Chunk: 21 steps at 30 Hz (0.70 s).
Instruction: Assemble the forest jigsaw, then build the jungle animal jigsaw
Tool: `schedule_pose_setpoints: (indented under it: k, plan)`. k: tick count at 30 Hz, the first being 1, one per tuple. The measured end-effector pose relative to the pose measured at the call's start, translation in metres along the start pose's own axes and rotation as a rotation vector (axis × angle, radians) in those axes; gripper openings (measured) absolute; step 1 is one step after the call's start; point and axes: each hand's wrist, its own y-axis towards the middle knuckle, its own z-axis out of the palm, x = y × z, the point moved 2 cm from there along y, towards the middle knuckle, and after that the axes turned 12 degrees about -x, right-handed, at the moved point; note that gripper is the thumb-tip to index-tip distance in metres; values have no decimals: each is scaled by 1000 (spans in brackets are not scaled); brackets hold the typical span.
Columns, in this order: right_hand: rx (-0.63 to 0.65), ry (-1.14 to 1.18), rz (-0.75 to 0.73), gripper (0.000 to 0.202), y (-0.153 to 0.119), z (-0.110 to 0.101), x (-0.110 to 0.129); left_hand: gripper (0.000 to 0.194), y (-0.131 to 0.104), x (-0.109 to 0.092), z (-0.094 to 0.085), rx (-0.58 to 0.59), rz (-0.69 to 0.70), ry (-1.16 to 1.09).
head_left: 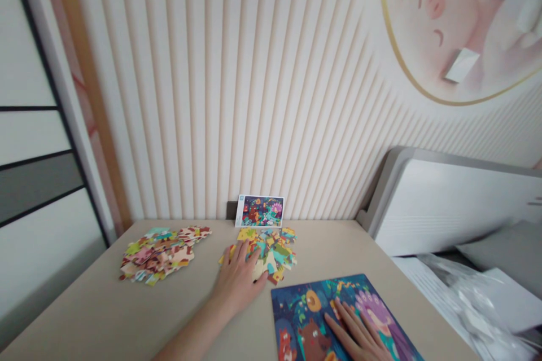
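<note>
My left hand [240,273] lies with fingers spread on the near left side of a heap of jigsaw puzzle pieces [273,254], mostly yellow, teal and green. Some of the pieces are hidden under the fingers. My right hand [358,333] rests flat, fingers stretched out, on a dark blue picture board [311,316] with a bear, a fox and a purple bird on it. The board's near edge runs out of view. Behind the heap, a small picture card [262,211] leans upright against the wall and shows a similar animal scene.
A second heap of puzzle pieces [158,256], brown, pink and cream, lies on the left of the beige table [127,316]. The ribbed wall [212,96] closes off the back. To the right stand a grey-white headboard [457,203] and clear plastic wrapping [470,299].
</note>
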Motion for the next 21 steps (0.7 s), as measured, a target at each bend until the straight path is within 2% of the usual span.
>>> schedule_pose_setpoints:
  k: [9, 15, 18, 21]
  plan:
    - [112, 11, 113, 65, 6, -47, -16, 59, 0, 1, -2, -36, 18, 30]
    - [136, 17, 117, 64, 22, -55, -36, 61, -2, -2, -5, -37, 36, 55]
    - [48, -11, 132, 64, 23, -48, -44, 66, 7, -14, -10, -58, 104, 20]
    - [-121, -99, 226, 67, 12, -35, -49, 65, 26, -35, -9, 13, 200, -68]
